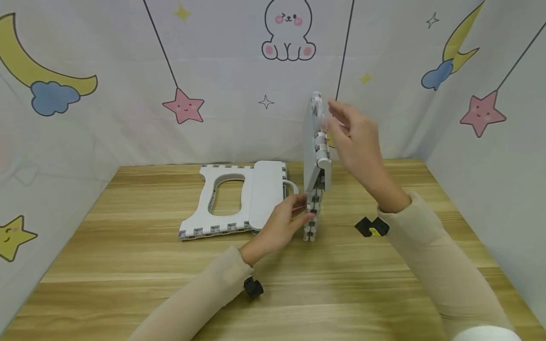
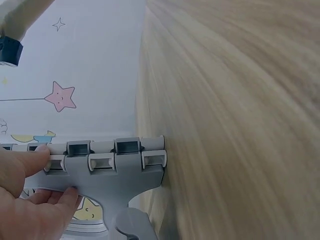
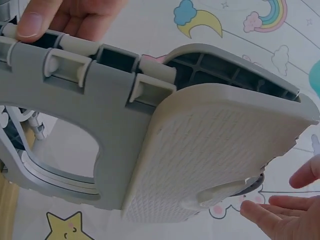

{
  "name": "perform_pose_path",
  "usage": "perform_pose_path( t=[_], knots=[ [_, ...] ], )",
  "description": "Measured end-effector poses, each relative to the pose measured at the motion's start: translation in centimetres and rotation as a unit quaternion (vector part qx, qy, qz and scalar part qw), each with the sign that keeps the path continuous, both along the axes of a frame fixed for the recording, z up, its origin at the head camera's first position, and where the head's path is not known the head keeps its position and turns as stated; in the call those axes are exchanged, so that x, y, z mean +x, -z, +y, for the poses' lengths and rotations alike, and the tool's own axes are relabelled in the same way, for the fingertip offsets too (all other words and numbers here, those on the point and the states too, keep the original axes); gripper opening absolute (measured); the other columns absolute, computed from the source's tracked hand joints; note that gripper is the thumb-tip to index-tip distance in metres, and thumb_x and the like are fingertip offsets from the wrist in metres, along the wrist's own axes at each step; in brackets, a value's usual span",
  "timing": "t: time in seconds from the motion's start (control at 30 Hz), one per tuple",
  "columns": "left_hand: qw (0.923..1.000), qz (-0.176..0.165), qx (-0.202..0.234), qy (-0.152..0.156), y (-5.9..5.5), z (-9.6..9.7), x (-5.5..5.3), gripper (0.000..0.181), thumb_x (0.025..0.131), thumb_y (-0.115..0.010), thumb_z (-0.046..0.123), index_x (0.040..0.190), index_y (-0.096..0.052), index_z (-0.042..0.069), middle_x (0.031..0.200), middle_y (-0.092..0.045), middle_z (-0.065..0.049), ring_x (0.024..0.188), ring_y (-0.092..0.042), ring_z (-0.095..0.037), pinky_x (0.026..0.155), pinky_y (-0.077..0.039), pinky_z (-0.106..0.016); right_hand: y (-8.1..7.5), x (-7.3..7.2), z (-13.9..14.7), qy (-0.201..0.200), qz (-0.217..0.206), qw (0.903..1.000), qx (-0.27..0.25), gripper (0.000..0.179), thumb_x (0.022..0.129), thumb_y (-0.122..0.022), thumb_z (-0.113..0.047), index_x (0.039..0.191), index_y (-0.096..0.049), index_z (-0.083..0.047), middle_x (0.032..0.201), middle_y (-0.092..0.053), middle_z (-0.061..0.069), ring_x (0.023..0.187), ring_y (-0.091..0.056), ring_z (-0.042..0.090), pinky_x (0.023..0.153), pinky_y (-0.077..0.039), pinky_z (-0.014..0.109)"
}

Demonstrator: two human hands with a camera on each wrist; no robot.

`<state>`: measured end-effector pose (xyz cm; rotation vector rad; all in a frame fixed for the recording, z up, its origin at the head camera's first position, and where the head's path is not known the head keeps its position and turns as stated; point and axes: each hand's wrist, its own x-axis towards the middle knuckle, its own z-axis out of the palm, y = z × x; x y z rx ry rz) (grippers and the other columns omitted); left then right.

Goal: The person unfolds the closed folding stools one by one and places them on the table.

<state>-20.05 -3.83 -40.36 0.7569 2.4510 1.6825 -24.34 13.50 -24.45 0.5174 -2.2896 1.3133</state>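
A folded white-and-grey step stool (image 1: 313,142) stands on its end on the table. My left hand (image 1: 281,222) grips its hinged edge low down, thumb on the near side; the left wrist view shows that thumb on the hinge segments of the stool (image 2: 117,180). Beside the stool's upper part is my right hand (image 1: 358,137), its fingers spread loosely. In the right wrist view this hand (image 3: 285,212) is apart from the stool, near the carry handle (image 3: 225,192) on its textured top panel (image 3: 180,140).
A second folded white step stool (image 1: 268,194) lies flat on the wooden table (image 1: 298,293), left of the upright one and close to my left hand. A white cloth backdrop (image 1: 230,132) with cartoon prints rises behind the table and along both sides.
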Motion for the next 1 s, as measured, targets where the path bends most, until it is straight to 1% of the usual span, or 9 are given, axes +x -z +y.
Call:
perform_pose_path(
  t=[0.1, 0.2, 0.3, 0.43, 0.53, 0.67, 0.83, 0.93, 1.0],
  knots=[
    [1.0, -0.001, -0.001, -0.002, 0.0, 0.0, 0.1, 0.052, 0.101, -0.061, 0.017, 0.142, -0.042, -0.007, 0.139, -0.05, -0.021, 0.131, -0.05, -0.03, 0.105, -0.044, -0.03, 0.6, 0.1, 0.3, 0.03, 0.015, 0.9977, -0.059, 0.032, 0.101, -0.046, -0.006, 0.125, -0.064, 0.005, 0.121, -0.068, 0.017, 0.112, -0.066, 0.023, 0.094, -0.052, 0.027],
    [1.0, 0.0, -0.001, -0.005, 0.0, 0.0, 0.1, 0.051, 0.1, -0.061, 0.017, 0.141, -0.043, -0.008, 0.137, -0.05, -0.021, 0.13, -0.051, -0.031, 0.105, -0.044, -0.029, 1.6, 0.1, 1.0, 0.026, 0.027, 0.9946, -0.097, 0.029, 0.098, -0.043, 0.001, 0.114, -0.066, 0.01, 0.108, -0.07, 0.019, 0.098, -0.07, 0.025, 0.088, -0.056, 0.026],
    [1.0, 0.003, -0.001, -0.009, 0.1, -0.1, 0.1, 0.051, 0.1, -0.062, 0.016, 0.141, -0.043, -0.008, 0.136, -0.051, -0.021, 0.13, -0.051, -0.031, 0.104, -0.045, -0.029, 3.1, 0.1, 1.8, 0.014, 0.01, 0.9948, -0.101, 0.029, 0.099, -0.04, 0.002, 0.111, -0.064, 0.012, 0.106, -0.068, 0.019, 0.095, -0.068, 0.026, 0.086, -0.056, 0.027],
    [0.9999, 0.008, 0.001, -0.009, 0.3, -0.1, -0.1, 0.05, 0.099, -0.063, 0.015, 0.14, -0.044, -0.008, 0.136, -0.051, -0.021, 0.129, -0.051, -0.031, 0.104, -0.045, -0.027, 5.7, 0.2, 2.7, 0.0, -0.034, 0.9951, -0.093, 0.028, 0.101, -0.041, -0.001, 0.112, -0.063, 0.012, 0.107, -0.067, 0.02, 0.096, -0.067, 0.028, 0.085, -0.057, 0.03],
    [0.9999, 0.009, 0.007, -0.006, 0.5, -0.1, -0.2, 0.05, 0.099, -0.063, 0.014, 0.139, -0.044, -0.009, 0.135, -0.051, -0.021, 0.129, -0.052, -0.03, 0.104, -0.045, -0.026, 8.0, 0.2, 3.0, -0.021, -0.067, 0.9931, -0.094, 0.026, 0.1, -0.043, 0.0, 0.112, -0.062, 0.013, 0.107, -0.066, 0.022, 0.094, -0.066, 0.026, 0.084, -0.058, 0.03],
    [0.9998, 0.011, 0.014, 0.003, 0.6, -0.1, -0.4, 0.048, 0.099, -0.062, 0.012, 0.138, -0.044, -0.008, 0.134, -0.051, -0.019, 0.128, -0.053, -0.028, 0.104, -0.044, -0.026, 11.1, 0.5, 3.1, -0.049, -0.096, 0.9904, -0.087, 0.024, 0.101, -0.047, -0.001, 0.112, -0.063, 0.012, 0.107, -0.066, 0.023, 0.092, -0.067, 0.017, 0.083, -0.057, 0.027],
    [0.9994, 0.019, 0.021, 0.02, 0.6, -0.2, -0.5, 0.047, 0.099, -0.062, 0.012, 0.138, -0.043, -0.007, 0.133, -0.05, -0.018, 0.127, -0.052, -0.026, 0.105, -0.043, -0.027, 14.2, 1.4, 2.9, -0.103, -0.105, 0.9838, -0.102, 0.03, 0.102, -0.042, -0.005, 0.116, -0.061, 0.014, 0.112, -0.065, 0.025, 0.096, -0.065, 0.01, 0.088, -0.056, 0.033],
    [0.9991, 0.023, 0.021, 0.03, 0.7, -0.2, -0.7, 0.048, 0.099, -0.062, 0.013, 0.139, -0.042, -0.006, 0.134, -0.049, -0.017, 0.128, -0.051, -0.026, 0.106, -0.042, -0.027, 15.6, 1.9, 2.8, -0.151, -0.101, 0.9749, -0.128, 0.034, 0.099, -0.038, -0.002, 0.119, -0.057, 0.017, 0.115, -0.062, 0.028, 0.102, -0.063, 0.011, 0.092, -0.054, 0.032],
    [0.9989, 0.026, 0.021, 0.034, 0.7, -0.2, -0.8, 0.048, 0.099, -0.062, 0.014, 0.139, -0.042, -0.005, 0.135, -0.049, -0.017, 0.128, -0.051, -0.025, 0.106, -0.042, -0.027, 16.3, 2.2, 2.8, -0.179, -0.085, 0.9716, -0.129, 0.034, 0.096, -0.04, 0.002, 0.122, -0.054, 0.018, 0.115, -0.061, 0.029, 0.105, -0.062, 0.011, 0.093, -0.053, 0.029]
  ],
)
